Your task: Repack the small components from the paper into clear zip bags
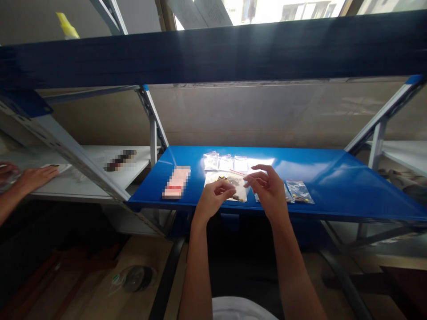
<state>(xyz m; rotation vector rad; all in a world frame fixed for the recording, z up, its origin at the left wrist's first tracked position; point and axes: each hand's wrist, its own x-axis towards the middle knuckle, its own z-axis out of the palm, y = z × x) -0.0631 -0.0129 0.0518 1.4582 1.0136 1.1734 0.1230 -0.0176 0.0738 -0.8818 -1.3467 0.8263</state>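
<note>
My left hand (213,198) is curled in a pinch on the near edge of a clear zip bag (233,183) holding small dark and yellow parts, which lies on the blue shelf (333,178). My right hand (268,186) hovers at the bag's right edge, thumb and forefinger pinched at its corner, other fingers bent. Behind the bag, three small clear bags (226,162) lie in a row. Another small bag with parts (299,191) rests to the right of my right hand.
A blurred pinkish item (176,181) lies on the shelf's left part. Another person's hand (31,178) rests on the white shelf (100,173) at far left, near a blurred dark object (120,160). A dark blue beam (213,49) crosses overhead.
</note>
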